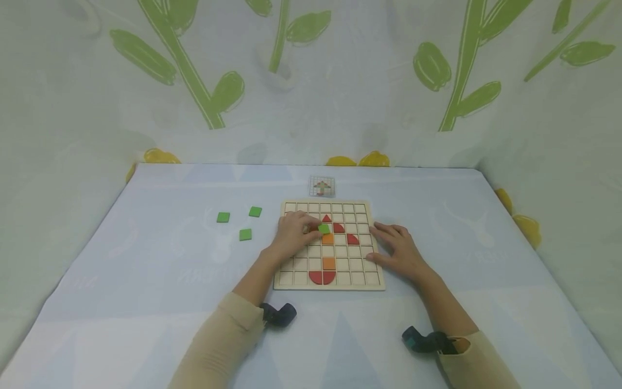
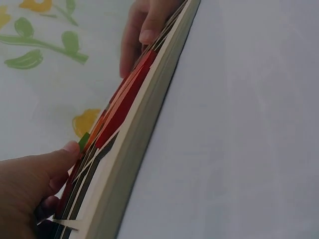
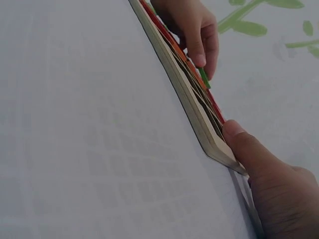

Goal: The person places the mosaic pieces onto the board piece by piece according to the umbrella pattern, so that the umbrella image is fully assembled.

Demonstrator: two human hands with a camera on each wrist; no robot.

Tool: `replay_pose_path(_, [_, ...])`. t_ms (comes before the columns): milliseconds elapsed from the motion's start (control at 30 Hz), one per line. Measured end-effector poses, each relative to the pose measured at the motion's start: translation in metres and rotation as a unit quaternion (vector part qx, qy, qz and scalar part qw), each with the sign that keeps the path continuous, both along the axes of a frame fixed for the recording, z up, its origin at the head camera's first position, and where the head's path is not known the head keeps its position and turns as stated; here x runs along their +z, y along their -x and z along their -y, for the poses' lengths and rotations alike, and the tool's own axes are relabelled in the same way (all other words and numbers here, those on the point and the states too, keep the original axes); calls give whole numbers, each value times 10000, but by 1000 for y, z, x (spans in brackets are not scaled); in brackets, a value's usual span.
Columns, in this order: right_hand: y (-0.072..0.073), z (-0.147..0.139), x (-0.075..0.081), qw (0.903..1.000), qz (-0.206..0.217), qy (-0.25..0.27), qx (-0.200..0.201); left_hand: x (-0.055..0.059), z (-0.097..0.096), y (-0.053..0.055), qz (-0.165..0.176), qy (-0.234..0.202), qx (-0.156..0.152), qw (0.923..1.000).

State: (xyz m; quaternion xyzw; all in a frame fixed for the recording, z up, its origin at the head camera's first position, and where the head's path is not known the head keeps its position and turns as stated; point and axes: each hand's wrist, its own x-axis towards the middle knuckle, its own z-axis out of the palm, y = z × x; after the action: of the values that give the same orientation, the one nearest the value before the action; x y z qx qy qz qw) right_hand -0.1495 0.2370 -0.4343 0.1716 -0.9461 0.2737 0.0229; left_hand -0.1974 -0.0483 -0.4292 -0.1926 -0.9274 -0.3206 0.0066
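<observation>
Pale table, gridded board on it. Right hand at board's 3 o'clock, spread, thumb and fingertips on the edge. Left hand over 10 o'clock, thumb and finger pinching green tile. Picture card off-board at 12. Pinched tile just 12 o'clock of upper orange square. Three loose green tiles off-board, 9 to 10. Red triangle on board, toward 12
</observation>
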Motion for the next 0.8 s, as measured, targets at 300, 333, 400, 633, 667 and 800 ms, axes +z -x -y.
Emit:
replay_pose_path(300, [0,1,1,10000,33,-22,3,0,-3,2,112,-69,46,9999])
replay_pose_path(333, [0,1,1,10000,44,-21,0,0,-3,3,111,-82,51,9999])
replay_pose_path(400, [0,1,0,10000,39,-25,-1,-1,-3,2,99,-119,82,9998])
replay_pose_path(633, [0,0,-2,10000,-9,-10,-1,-2,-2,0,-126,-344,261,9990])
replay_pose_path(667, [0,0,-2,10000,6,-9,-6,-2,-2,0,-128,-378,271,9988])
replay_pose_path(800, [1,0,-1,10000,62,-44,-38,-2,-3,1,-126,-350,265,9990])
